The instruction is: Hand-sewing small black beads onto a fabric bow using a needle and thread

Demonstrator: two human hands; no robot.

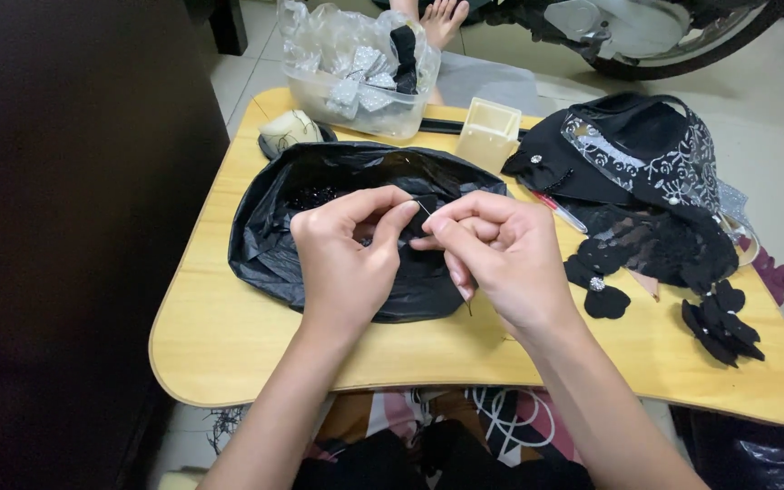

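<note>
Over the wooden table (229, 345), above a black plastic bag (274, 227): left hand (342, 259) pinching a small black fabric piece (426, 203); right hand (501, 254) pinching a needle (423, 210). Step judged: stitching. Next calls for steady needle guidance. Black fabric flowers (605, 299) nearby.

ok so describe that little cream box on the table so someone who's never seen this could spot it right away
Start at the light wooden lap table and go to its far edge, behind the black plastic bag that lies under the hands. The cream box stands there, just right of the clear plastic tub of silver bows. It is the only small, square, open-topped, pale box; its neighbours are clear or black.
</note>
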